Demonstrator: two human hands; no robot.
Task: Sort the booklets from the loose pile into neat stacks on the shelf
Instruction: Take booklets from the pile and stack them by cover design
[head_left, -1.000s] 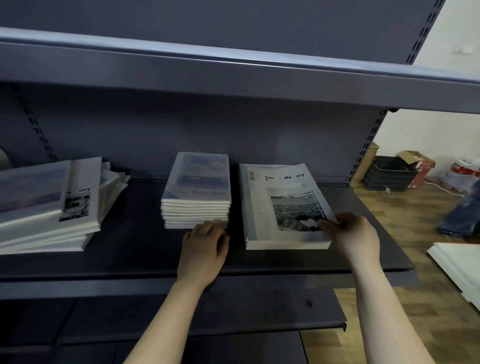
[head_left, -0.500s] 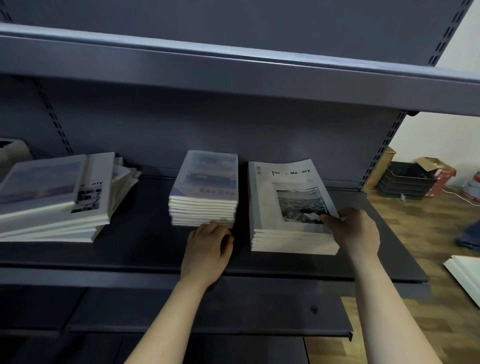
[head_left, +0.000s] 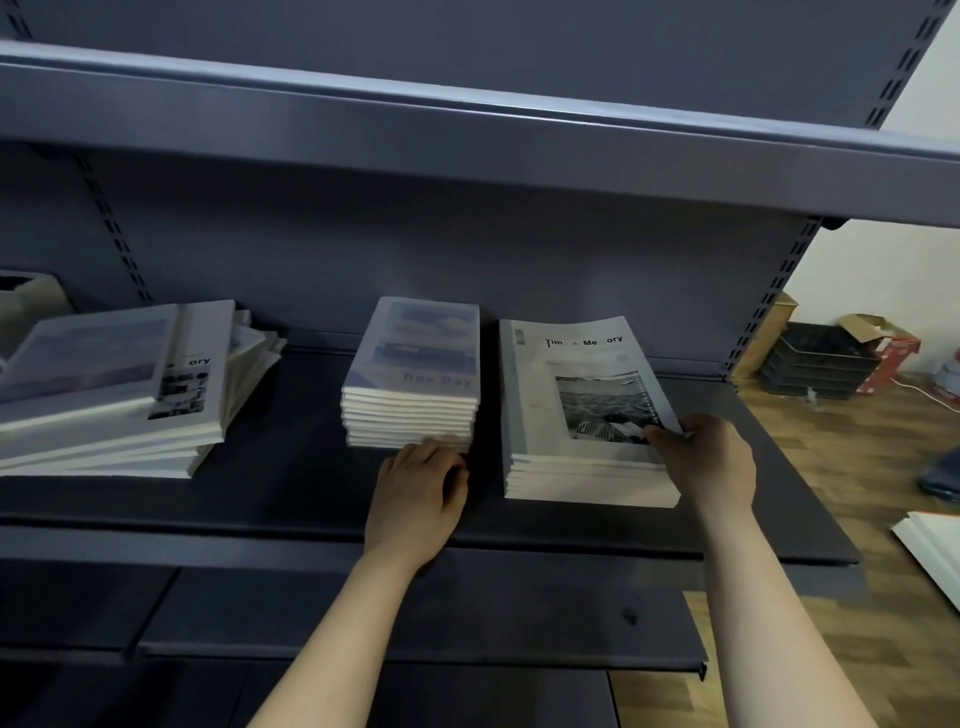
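On the dark shelf (head_left: 291, 499), the loose pile (head_left: 114, 395) lies fanned at the left, well apart from two tidy stacks. The larger-format stack (head_left: 576, 415) sits at the right, with the smaller stack (head_left: 415, 374) just beside it. The right hand (head_left: 711, 457) grips the larger stack's near right corner, thumb on the cover and fingers curled round the edge. The left hand (head_left: 415, 493) meets the smaller stack's near edge with fingers bent; whether they pinch anything cannot be told. Squaring-up seems the step in hand. The next move calls for reaching left to take a booklet from the pile and match it by cover.
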